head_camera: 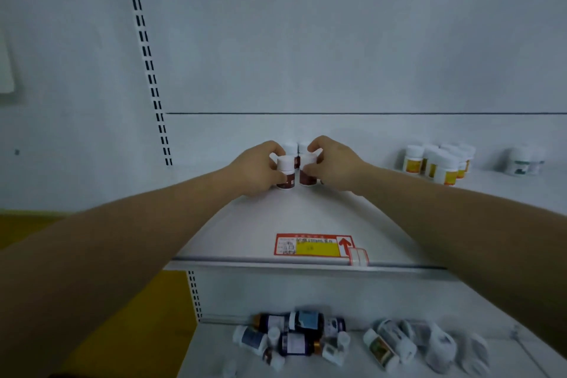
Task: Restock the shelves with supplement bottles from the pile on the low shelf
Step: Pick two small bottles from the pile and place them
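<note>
The left hand (256, 167) and the right hand (333, 163) are each grasping one brown bottle (286, 172) (307, 169) on the shelf (306, 215), two more bottles (297, 149) standing behind.

A pale grey-white metal back panel (337, 34) fills the view from nine to three o'clock, under dim, cool light. A slotted white upright rail (146, 52) runs down at ten o'clock. At seven o'clock lies a mustard-yellow floor (129, 331). A dark horizontal panel seam (368, 113) crosses at centre.
</note>
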Motion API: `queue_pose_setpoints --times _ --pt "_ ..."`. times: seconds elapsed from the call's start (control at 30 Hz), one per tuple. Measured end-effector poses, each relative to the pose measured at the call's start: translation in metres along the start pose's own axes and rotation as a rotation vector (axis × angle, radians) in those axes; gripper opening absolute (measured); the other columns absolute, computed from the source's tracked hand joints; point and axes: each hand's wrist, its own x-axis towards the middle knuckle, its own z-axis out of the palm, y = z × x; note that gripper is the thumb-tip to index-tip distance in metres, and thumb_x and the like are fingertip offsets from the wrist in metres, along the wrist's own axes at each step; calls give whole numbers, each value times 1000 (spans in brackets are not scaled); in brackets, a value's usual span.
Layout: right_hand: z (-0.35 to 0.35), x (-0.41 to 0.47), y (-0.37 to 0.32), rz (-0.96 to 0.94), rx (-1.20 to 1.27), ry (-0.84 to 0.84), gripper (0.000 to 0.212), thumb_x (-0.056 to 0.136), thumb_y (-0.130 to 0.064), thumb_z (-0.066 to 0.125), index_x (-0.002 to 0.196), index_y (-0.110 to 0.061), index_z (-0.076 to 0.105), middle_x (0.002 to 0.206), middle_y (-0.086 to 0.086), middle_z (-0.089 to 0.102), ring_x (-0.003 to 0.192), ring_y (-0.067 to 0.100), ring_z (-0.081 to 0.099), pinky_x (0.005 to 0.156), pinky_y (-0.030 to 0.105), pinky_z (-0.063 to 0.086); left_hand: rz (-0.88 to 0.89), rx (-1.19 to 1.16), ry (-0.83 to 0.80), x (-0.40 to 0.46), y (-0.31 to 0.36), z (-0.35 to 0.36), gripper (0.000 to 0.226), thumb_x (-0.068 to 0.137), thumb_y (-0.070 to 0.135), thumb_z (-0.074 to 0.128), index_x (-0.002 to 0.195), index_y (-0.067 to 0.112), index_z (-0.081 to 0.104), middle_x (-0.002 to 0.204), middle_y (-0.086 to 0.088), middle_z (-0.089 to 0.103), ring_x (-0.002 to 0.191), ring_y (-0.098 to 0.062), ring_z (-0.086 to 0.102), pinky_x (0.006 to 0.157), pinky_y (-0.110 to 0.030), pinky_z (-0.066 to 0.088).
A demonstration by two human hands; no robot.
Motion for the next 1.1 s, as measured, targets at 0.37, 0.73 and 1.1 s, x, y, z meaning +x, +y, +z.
queue_pose_setpoints --times 0.37,0.73,1.1 --pt "4 37 21 -82 -91 -26 36 90 -29 58 119 -14 44 95 3 55 86 22 51 70 28 35 -32 69 64 42 -12 14 32 82 26 69 109 20 52 93 -1 68 82 -16 57 65 -27 39" --pt "-23 -1 1 -163 -271 14 57 87 -52 55 132 -19 46 129 7 51 112 24 49 81 29 32 -108 220 -27 -23 10 -17 57 83 49 62 132 24 45 137 0 47 118 -17 48 87 -25 33" --pt "24 -161 -93 -225 -278 2 63 85 -60 52 138 -26 44 144 2 43 129 21 40 94 29 32 52 235 -35 -247 14 -50 55 82 57 57 131 36 44 139 8 44 113 -6 42 84 -22 29"
